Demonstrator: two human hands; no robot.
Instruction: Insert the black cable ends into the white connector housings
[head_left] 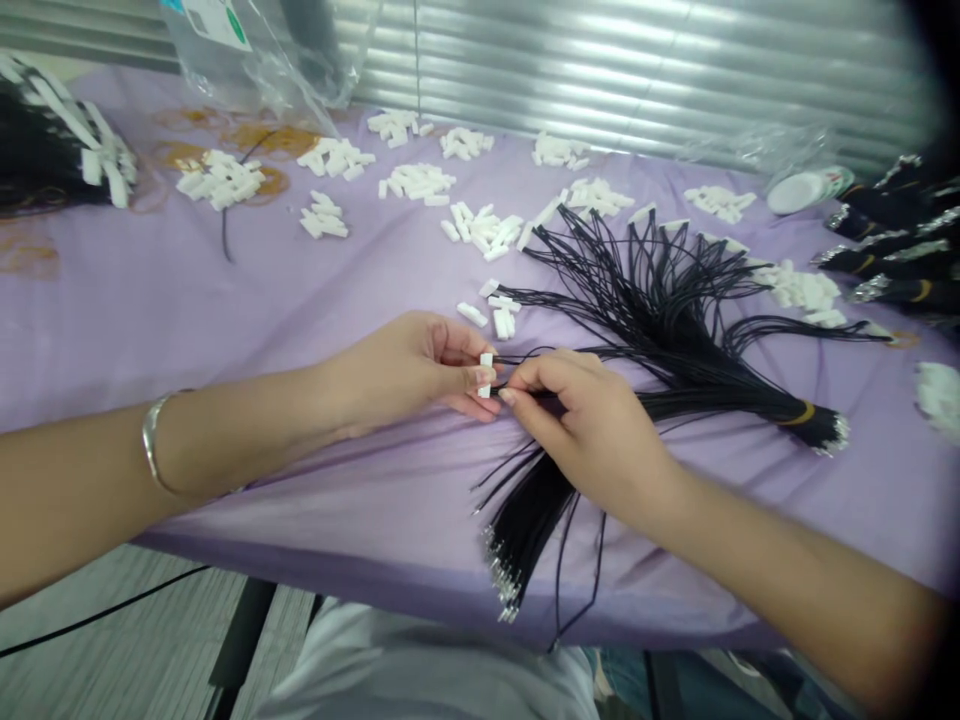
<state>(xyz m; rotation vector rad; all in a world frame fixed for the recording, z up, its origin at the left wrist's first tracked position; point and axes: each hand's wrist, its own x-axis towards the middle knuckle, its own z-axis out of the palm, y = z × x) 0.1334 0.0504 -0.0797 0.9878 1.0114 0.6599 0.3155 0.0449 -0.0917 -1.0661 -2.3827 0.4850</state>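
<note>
Head view: your left hand [424,365] pinches a white connector [486,361] between the desk's [360,290] front and back edges; your right hand [592,430] grips a black wire [496,392] beside it. White pieces [416,183] lie heaped toward the back edge.

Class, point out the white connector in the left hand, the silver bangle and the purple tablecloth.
White connector [486,361]: head view, upper end.
Silver bangle [151,440]: head view, outer curve.
Purple tablecloth [292,295]: head view, top surface.

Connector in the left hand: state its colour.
The connector is white, seen in the head view.
</note>
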